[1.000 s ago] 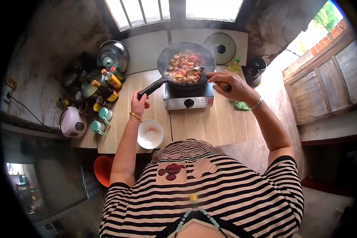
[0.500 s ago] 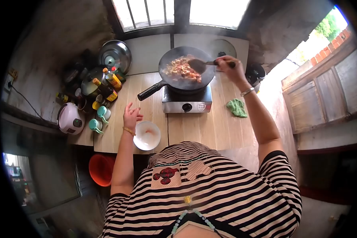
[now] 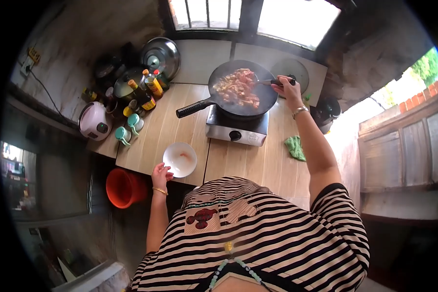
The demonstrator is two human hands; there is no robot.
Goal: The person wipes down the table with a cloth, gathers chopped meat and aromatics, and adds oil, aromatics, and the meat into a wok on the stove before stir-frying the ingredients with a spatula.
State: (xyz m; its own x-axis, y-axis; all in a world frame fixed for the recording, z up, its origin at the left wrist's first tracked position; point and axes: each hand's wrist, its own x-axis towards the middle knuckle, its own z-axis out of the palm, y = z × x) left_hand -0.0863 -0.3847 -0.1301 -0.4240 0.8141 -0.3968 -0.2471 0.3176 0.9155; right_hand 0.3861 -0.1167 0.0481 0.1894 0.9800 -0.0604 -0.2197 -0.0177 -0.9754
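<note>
My right hand (image 3: 289,91) is wrapped round the dark handle of a spatula (image 3: 264,82). The spatula's blade is down among the steaming pieces of meat (image 3: 239,87), mostly hidden by them. A dark wok (image 3: 222,109) holds the meat and sits on a silver single-burner stove (image 3: 228,132), its black handle pointing left. Low on the left, my left hand (image 3: 161,173) is at the near-left rim of a white bowl (image 3: 173,158), fingers slightly bent and apart. Whether the fingertips touch the rim I cannot tell. A reddish smear shows inside the bowl.
Sauce bottles (image 3: 144,97) and teal-lidded jars (image 3: 135,122) stand left, near a pink rice cooker (image 3: 94,120). Metal and glass lids lean at the back. A green cloth (image 3: 295,148) lies right of the stove. A red bucket (image 3: 121,189) is below the table's left edge.
My left hand has come down towards me, from above the bowl's left side to its near rim. The spatula has gone lower into the meat. The whole view has shifted and tilted.
</note>
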